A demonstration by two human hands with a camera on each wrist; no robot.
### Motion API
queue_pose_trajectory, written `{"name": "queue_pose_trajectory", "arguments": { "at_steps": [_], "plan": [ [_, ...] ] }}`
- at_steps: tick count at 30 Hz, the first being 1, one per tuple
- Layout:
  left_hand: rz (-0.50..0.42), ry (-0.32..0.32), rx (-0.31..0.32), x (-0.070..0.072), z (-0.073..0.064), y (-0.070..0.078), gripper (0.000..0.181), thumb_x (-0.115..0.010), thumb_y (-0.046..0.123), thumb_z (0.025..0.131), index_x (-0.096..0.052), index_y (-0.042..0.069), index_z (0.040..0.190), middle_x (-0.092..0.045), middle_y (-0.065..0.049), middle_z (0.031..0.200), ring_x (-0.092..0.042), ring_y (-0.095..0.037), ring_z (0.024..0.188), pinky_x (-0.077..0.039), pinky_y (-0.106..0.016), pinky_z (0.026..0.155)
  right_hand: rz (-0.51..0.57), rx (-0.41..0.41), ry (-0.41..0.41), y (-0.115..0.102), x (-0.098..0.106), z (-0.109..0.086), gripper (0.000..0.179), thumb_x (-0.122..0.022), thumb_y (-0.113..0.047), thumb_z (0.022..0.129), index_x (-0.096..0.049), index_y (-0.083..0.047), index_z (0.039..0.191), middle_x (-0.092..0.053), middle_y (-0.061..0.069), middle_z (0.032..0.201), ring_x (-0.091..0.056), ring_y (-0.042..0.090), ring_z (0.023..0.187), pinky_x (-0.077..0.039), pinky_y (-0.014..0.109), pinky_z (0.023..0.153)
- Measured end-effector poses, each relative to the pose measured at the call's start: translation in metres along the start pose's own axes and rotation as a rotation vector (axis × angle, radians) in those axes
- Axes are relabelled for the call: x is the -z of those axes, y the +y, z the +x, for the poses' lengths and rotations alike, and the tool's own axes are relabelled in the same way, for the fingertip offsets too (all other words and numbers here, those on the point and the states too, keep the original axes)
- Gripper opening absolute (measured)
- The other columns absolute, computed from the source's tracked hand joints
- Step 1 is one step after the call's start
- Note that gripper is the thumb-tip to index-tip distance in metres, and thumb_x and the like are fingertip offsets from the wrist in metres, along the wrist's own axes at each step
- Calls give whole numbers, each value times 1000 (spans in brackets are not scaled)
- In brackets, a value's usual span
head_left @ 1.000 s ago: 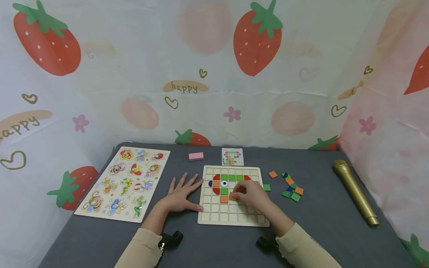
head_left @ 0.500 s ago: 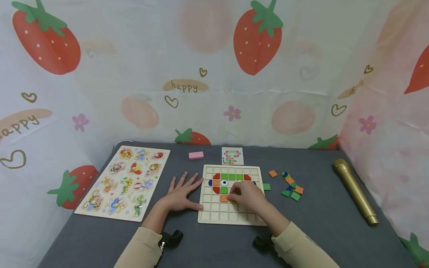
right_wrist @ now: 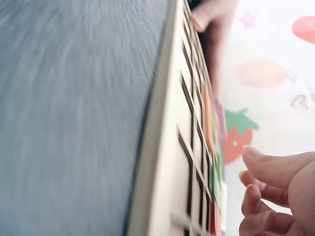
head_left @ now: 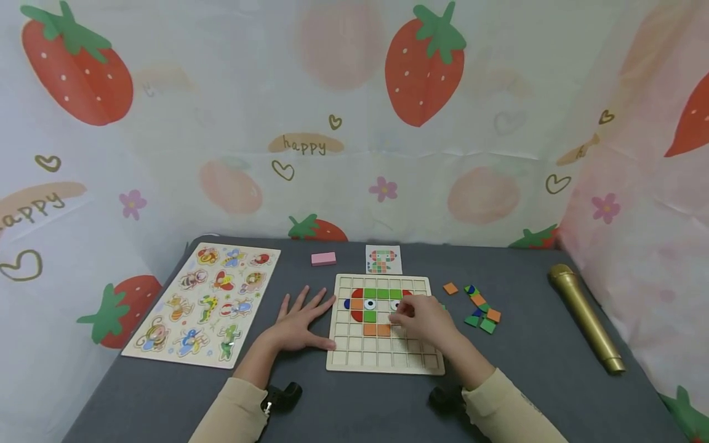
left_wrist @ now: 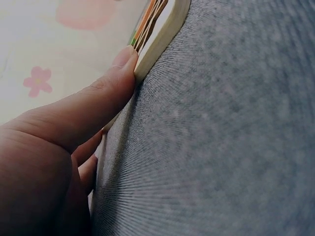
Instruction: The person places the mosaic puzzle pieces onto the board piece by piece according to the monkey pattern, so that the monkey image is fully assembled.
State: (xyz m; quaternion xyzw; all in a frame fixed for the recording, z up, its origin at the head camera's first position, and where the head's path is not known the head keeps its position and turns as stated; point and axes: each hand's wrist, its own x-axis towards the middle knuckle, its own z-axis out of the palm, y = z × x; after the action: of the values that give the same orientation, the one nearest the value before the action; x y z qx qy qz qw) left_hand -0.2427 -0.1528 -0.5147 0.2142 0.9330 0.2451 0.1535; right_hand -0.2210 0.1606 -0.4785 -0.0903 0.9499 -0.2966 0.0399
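A pale wooden grid board [head_left: 354, 360] lies on the table, partly filled with coloured tiles. Two orange square tiles [head_left: 376, 330] sit side by side below the red, green and eye-marked tiles. My left hand [head_left: 296, 326] is spread flat on the board's left side, its thumb on the edge, as the left wrist view also shows. Above the right part of the grid hovers my right hand [head_left: 428, 320], fingers loosely bent. Thumb and fingertips stand apart with nothing between them in the right wrist view. This hand hides some tiles at the board's right.
Loose orange, green and blue tiles [head_left: 483, 311] lie right of the board. Behind it are a small pattern card [head_left: 383, 259] and a pink block [head_left: 324, 259]. An insect picture board [head_left: 183, 307] is at left, a gold microphone-shaped cylinder [head_left: 587, 320] at right.
My right hand set the second orange tile into its cell beside the first, then let go and moved up and right. My left hand stayed in place.
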Motion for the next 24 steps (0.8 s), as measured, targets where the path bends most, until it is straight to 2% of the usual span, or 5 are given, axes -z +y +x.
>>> {"name": "queue_pose_trajectory", "arguments": {
  "at_steps": [8,17,24],
  "plan": [
    [-12,1,-6,1,-2,3,105,-77,66,77,-25,32,161,-13,0,171,10,-34,157,14,-64,120,38,-27,50,34,33,-12,13,-74,-27,93,-73,-15,91,-67,-1,84,-58,14,69,-47,29,56],
    [-18,9,-4,0,-2,2,104,-77,65,77,-25,32,161,-12,0,171,10,-34,157,14,-63,120,29,-101,128,75,58,-28,20,-73,-28,94,-74,-10,104,-72,6,95,-64,19,79,-50,31,60],
    [-16,11,-6,-1,-2,2,105,-77,66,76,-26,30,161,-13,-1,171,9,-35,157,14,-64,120,11,-161,182,105,80,-43,24,-74,-30,94,-68,-7,101,-71,10,97,-67,25,86,-49,32,62]
  ]
}}
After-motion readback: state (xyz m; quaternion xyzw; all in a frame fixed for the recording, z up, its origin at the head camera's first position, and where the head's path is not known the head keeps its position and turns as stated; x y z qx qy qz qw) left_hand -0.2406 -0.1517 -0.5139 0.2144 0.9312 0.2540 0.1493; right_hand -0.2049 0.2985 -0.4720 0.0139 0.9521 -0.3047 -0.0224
